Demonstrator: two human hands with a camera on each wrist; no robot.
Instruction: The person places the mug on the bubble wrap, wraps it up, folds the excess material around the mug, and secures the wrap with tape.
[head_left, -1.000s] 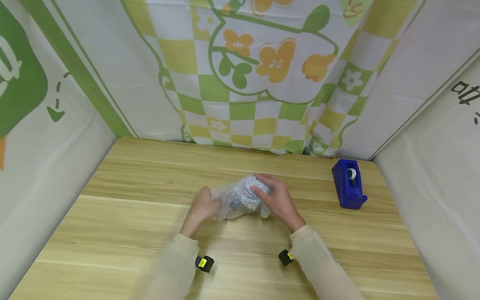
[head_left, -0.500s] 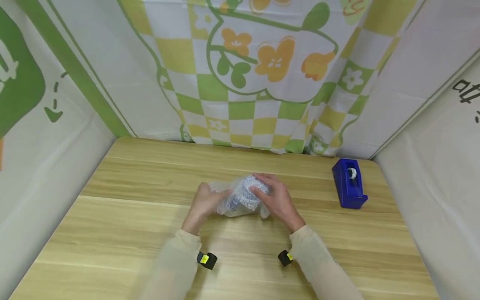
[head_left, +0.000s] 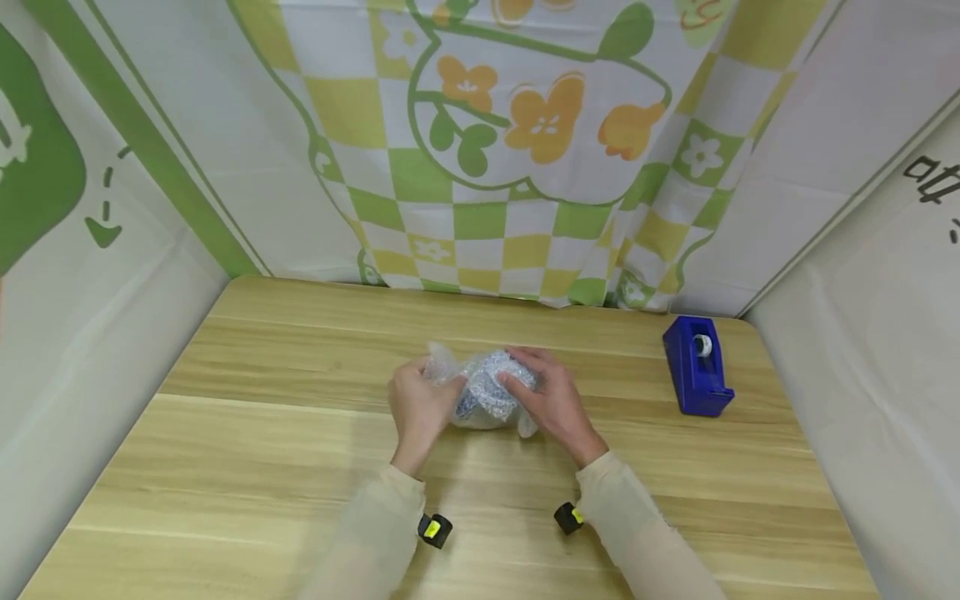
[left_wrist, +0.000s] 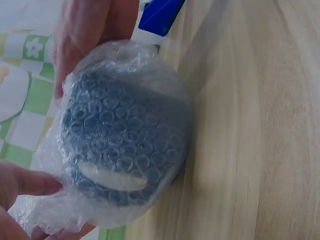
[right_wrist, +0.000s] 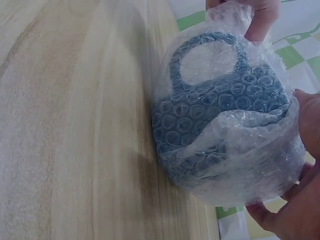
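Observation:
A blue mug [right_wrist: 190,107] with a looped handle sits on the wooden table [head_left: 262,467], wrapped in clear bubble wrap [head_left: 495,383]. My left hand [head_left: 422,404] pinches the loose end of the wrap at the mug's left, by the handle. From the right, my right hand [head_left: 555,404] holds the wrapped mug, thumb on the near side and fingers over the top. In the right wrist view, a fold of wrap crosses the mug's body. The far side of the mug is hidden in the head view.
A blue tape dispenser [head_left: 697,367] with a roll in it stands at the table's right rear. Behind the table hangs a checked, flowered curtain [head_left: 525,217]. White cloth walls close in both sides.
My left hand has moved from an outspread blur to gather the loose wrap, drawing it in to the right so that its end sticks up. My right hand stays put on the mug.

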